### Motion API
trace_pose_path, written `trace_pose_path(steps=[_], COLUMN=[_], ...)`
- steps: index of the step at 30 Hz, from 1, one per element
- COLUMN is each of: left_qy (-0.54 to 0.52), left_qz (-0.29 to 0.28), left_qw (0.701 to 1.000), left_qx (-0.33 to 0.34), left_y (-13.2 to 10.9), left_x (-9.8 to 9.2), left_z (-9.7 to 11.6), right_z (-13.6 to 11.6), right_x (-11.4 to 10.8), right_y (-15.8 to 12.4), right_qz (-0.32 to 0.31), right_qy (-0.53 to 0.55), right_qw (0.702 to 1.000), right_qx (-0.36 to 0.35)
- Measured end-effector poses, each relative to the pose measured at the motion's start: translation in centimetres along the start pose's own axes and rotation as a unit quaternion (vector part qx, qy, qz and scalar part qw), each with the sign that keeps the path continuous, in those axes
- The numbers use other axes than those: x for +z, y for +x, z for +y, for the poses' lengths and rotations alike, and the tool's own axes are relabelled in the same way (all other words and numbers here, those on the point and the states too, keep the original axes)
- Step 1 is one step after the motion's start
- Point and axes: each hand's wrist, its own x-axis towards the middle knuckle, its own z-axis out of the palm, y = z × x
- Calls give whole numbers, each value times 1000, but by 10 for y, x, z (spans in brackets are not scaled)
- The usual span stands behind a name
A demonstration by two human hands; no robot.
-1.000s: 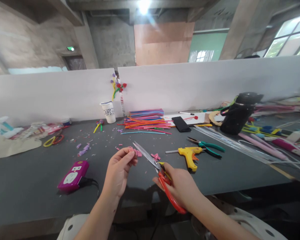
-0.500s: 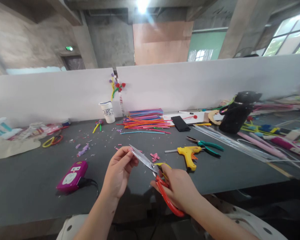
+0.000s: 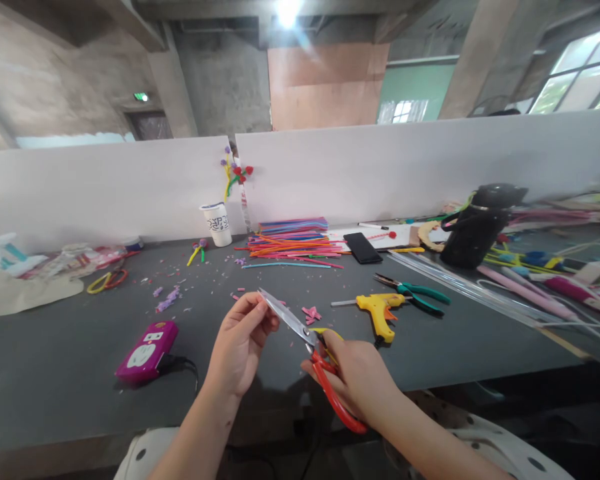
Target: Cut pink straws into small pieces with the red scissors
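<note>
My right hand (image 3: pixel 359 373) grips a pair of scissors (image 3: pixel 293 322) with red and yellow handles; the blades look closed or nearly so and point up to the left. My left hand (image 3: pixel 243 340) is closed in a pinch at the blade tips, and whatever small piece it may hold is hidden by the fingers. Just beyond the blades, small pink pieces (image 3: pixel 311 315) lie on the dark table. A yellow glue gun (image 3: pixel 379 313) with a glue stick in its back end lies to the right of the scissors, beside green-handled pliers (image 3: pixel 423 293).
Pipe cleaners (image 3: pixel 295 243) are piled at the back near a paper cup (image 3: pixel 217 225) and a phone (image 3: pixel 363 247). A magenta power box (image 3: pixel 147 352) sits at left, lilac scraps (image 3: pixel 169 299) behind it. Another pair of scissors (image 3: pixel 107 281) lies far left. A black jug (image 3: pixel 473 227) stands at right.
Both hands and the scissors keep almost the same pose. The whole view has shifted very slightly; nothing on the table has visibly moved.
</note>
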Motion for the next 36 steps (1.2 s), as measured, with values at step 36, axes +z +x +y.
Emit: trace_pose_path(steps=[36], left_qy=[6], left_qz=[3], left_qw=[1000], left_qx=[-7], left_y=[0], left_x=[0], left_z=[1], right_z=[0], right_x=[2], right_y=[-2], right_qz=[-1], right_qy=[0], right_qw=[1000], right_qx=[7])
